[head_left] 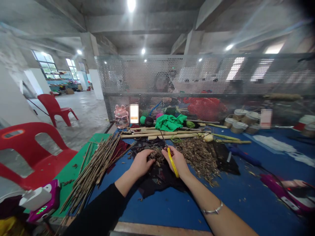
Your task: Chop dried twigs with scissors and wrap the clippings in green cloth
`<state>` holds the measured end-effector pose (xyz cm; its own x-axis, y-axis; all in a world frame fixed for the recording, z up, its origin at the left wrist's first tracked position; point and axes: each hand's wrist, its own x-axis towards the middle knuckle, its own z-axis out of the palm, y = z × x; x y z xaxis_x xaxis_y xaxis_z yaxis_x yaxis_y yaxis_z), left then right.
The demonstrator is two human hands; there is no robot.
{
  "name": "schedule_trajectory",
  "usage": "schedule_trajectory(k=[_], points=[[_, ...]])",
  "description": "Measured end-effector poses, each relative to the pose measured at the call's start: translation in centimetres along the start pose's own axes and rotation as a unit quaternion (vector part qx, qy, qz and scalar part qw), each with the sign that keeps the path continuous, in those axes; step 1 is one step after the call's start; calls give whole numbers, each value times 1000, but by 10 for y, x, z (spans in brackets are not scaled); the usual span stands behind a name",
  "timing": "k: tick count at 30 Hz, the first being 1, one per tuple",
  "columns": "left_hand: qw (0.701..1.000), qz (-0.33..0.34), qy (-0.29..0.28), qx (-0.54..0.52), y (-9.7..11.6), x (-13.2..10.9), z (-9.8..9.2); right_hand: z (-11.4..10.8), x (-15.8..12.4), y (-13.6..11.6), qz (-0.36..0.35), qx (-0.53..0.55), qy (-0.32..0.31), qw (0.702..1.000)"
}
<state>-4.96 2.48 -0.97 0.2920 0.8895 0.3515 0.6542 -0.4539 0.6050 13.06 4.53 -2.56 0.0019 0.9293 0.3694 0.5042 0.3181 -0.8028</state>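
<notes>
My left hand is closed over a clump of brown dried plant bits lying on a dark cloth. My right hand grips yellow-handled scissors, whose thin blades point up and away toward the back of the table. Both hands meet at the clump, fingers curled in. A larger heap of the same dried cuttings lies just right of my right hand.
A bundle of long thin sticks lies left on the blue table. Bamboo rods, a green cloth and small tubs stand at the back before a mesh screen. Red chairs stand left; a pink tool lies right.
</notes>
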Motion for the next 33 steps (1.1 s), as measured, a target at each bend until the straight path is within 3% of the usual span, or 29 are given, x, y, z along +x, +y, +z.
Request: schedule_trajectory(k=[5, 11, 16, 21, 26, 33], points=[[991, -77, 81, -75, 0, 2, -2, -2, 0, -2, -1, -15, 0, 1000], [979, -92, 146, -106, 1, 3, -4, -4, -1, 0, -11, -47, 3, 999], [992, -55, 71, -91, 0, 1, 3, 1, 2, 10, -23, -55, 20, 998], [999, -34, -11, 5, -1, 2, 9, 2, 0, 9, -26, -51, 18, 998], [995, -8, -38, 93, 9, -1, 4, -2, -2, 1, -20, -62, -8, 998], [994, 27, -34, 97, 15, -2, 1, -2, -3, -1, -13, -55, -6, 998]])
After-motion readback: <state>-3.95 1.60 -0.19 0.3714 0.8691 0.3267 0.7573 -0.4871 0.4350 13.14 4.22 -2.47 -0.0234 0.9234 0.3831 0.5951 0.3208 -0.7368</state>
